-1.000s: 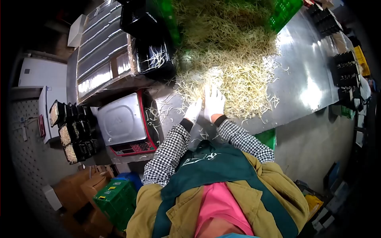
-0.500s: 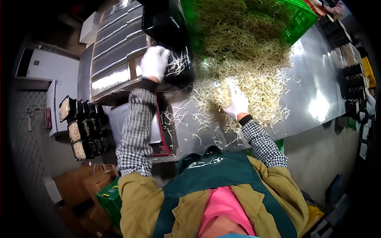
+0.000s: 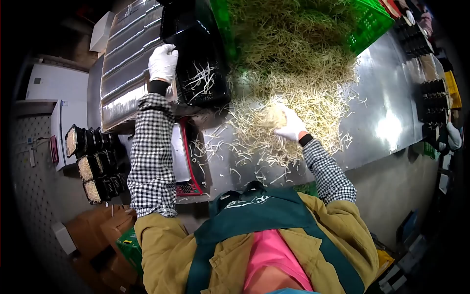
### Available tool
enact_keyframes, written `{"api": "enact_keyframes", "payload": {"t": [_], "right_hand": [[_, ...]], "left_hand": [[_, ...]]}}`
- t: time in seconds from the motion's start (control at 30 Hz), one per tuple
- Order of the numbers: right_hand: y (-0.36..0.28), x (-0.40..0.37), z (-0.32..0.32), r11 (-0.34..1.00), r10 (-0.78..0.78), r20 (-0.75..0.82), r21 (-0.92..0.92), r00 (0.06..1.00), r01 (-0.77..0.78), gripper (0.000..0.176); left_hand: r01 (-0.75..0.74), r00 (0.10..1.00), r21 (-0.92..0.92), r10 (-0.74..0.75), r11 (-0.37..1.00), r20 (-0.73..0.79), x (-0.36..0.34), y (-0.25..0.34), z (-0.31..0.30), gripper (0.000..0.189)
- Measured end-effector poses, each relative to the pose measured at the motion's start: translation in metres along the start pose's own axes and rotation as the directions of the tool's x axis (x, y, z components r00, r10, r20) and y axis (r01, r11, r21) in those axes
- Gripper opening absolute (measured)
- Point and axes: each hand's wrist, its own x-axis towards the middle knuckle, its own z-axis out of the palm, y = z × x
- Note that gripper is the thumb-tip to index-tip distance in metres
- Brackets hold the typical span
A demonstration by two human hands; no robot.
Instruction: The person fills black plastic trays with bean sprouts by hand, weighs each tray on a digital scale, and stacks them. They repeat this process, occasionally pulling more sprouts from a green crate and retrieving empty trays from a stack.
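**Both gloved hands busy at the sprout table**

The left hand [image 3: 163, 62], in a white glove, curls over the left rim of a black tray [image 3: 200, 81] that has a few loose sprouts in it. The right hand [image 3: 292, 125], also gloved, closes around a clump of sprouts [image 3: 272, 117] at the near edge of the sprout pile [image 3: 293, 59]. The pile spreads across a steel table [image 3: 387, 88] and up into a green crate [image 3: 369, 22]. A red-rimmed scale [image 3: 185, 164] sits under the left sleeve, with filled punnets [image 3: 90, 164] beside it.
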Motion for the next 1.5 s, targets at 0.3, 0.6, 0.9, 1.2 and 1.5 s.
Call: {"api": "enact_keyframes", "payload": {"t": [0.3,0.6,0.9,1.2,1.5], "right_hand": [[0.011,-0.059,-0.068,0.559,0.206,0.125,0.799,0.971,-0.221,0.048],[-0.016,-0.086,-0.111,0.579,0.031,0.129,0.806,0.991,-0.123,0.069],[-0.155,-0.047,-0.152,0.756,-0.635,0.6,0.612,0.487,0.233,0.101],[-0.323,-0.032,0.049,0.401,-0.361,0.49,-0.686,0.793,0.606,0.095],[-0.347,0.019,0.266,0.332,-0.765,0.368,-0.479,0.529,0.813,0.071]], "left_hand": [[0.29,0.949,-0.576,-0.151,0.765,0.277,-0.032,-0.007,-0.079,0.033],[0.276,0.961,-0.731,-0.174,0.624,0.215,-0.064,0.02,-0.129,0.014],[0.083,0.996,-0.592,-0.093,0.801,0.014,-0.217,0.057,-0.113,0.04],[0.368,0.915,-0.683,-0.117,0.631,0.385,-0.312,-0.008,-0.098,0.039],[0.604,0.788,-0.796,-0.112,-0.048,0.605,-0.381,-0.192,-0.136,0.067]]}}
